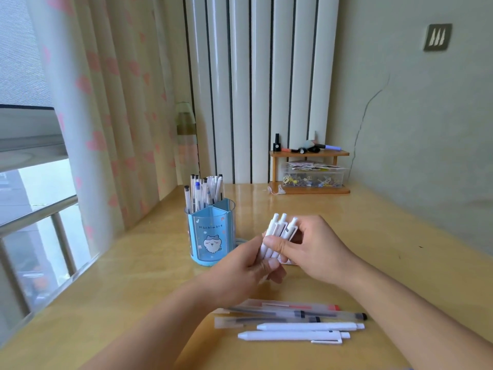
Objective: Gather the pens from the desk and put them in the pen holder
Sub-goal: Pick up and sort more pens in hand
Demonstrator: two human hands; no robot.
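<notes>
A bundle of three white pens (280,231) stands nearly upright above the desk, clicker ends up. My left hand (248,265) grips its lower part and my right hand (312,249) pinches it from the right. Just to the left stands the blue pen holder (210,233) with a cartoon cat, its rear compartment holding several clear pens. Near the front of the wooden desk (373,236) lie two white pens (293,335) and several clear pens (288,311) side by side, one with a red cap, one with a black cap.
A small wooden shelf (310,153) at the back holds a clear box of clips (312,177) and small bottles. A curtain and window railing run along the left edge. A radiator stands behind the desk, and a wall bounds the right side.
</notes>
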